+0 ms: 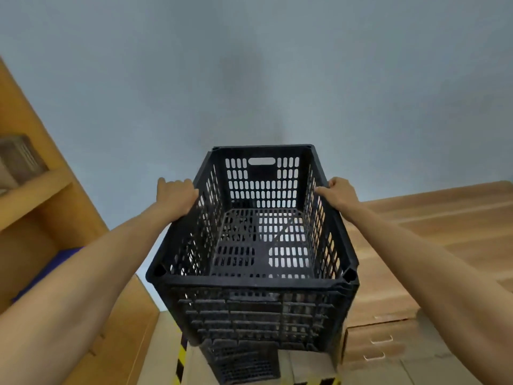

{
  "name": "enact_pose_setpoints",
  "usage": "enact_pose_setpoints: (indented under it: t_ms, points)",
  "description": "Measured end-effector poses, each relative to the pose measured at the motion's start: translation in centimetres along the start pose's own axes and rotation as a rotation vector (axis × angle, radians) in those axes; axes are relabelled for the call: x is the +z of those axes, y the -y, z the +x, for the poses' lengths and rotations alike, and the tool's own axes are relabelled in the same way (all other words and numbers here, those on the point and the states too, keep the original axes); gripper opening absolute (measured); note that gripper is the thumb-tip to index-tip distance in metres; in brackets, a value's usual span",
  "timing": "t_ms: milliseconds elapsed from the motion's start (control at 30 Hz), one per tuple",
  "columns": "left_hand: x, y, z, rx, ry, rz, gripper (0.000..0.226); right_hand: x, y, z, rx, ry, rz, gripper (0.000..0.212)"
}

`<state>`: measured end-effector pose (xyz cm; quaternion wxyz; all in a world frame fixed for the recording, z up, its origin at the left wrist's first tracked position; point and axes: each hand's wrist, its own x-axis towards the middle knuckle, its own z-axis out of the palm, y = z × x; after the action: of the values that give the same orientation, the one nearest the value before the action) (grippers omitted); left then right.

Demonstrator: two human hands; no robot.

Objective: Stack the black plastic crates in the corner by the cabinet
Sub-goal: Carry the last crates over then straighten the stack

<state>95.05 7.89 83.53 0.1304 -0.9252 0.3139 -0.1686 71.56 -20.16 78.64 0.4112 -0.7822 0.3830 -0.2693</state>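
Both hands, the left hand (176, 194) and right hand (340, 194), grip the side rims of the crate (258, 245) between them, which looks stiff, light, and easiest held there.

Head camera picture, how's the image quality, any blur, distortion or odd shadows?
Head view: wide-angle bending bows the cabinet and drawers outward; edges and forearms look soft, the crate held by left hand and right hand sharper; lighting even, a faint dark smudge on the wall.

Even soft daylight, slight motion blur, wide-angle edge distortion
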Motion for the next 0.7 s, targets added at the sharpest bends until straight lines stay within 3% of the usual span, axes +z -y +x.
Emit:
enact_pose_setpoints:
  t_ms: [300, 700]
  points:
    - [4.7, 4.7, 6.6, -0.105, -0.036, 0.027, 0.043, 8.3, 3.0, 9.0, -0.079, 0.087, 0.044, 0.043]
    - [14.2, 12.3, 22.1, -0.001, 0.044, 0.039, 0.043, 21.8, 7.0, 20.5, -0.018, 0.085, 0.012, 0.036]
